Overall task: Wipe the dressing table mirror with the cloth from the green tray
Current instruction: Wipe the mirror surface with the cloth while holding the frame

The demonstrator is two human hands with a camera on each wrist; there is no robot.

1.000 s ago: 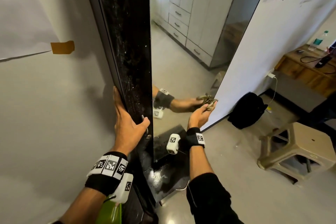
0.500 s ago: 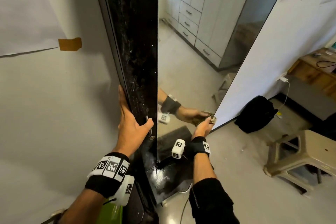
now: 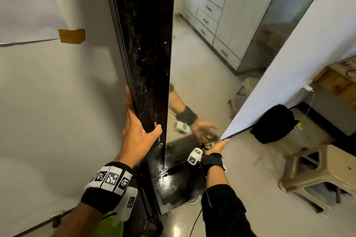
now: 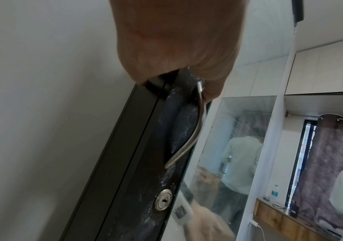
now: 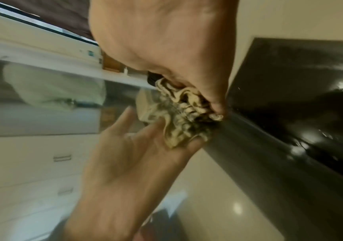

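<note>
The tall mirror (image 3: 208,67) sits in a black, dusty door frame (image 3: 150,44). My left hand (image 3: 140,131) grips the frame's left edge beside the metal handle (image 4: 189,141), thumb on the front, fingers behind. My right hand (image 3: 216,145) holds a crumpled cream-and-brown cloth (image 3: 209,143) bunched at its fingertips against the mirror's bottom edge. In the right wrist view the cloth (image 5: 187,112) touches the glass (image 5: 42,114), and its reflection and my hand's show below it. A corner of the green tray (image 3: 113,225) shows under my left forearm.
A glossy black base (image 3: 179,184) juts out below the mirror. A beige plastic stool (image 3: 325,173) and a black bag (image 3: 273,123) stand on the floor at the right. Paper is taped to the wall (image 3: 48,102) on the left. A keyhole (image 4: 163,202) sits below the handle.
My right hand has moved down the mirror with the cloth, from mid-height to the bottom edge. My left hand has kept its hold on the frame.
</note>
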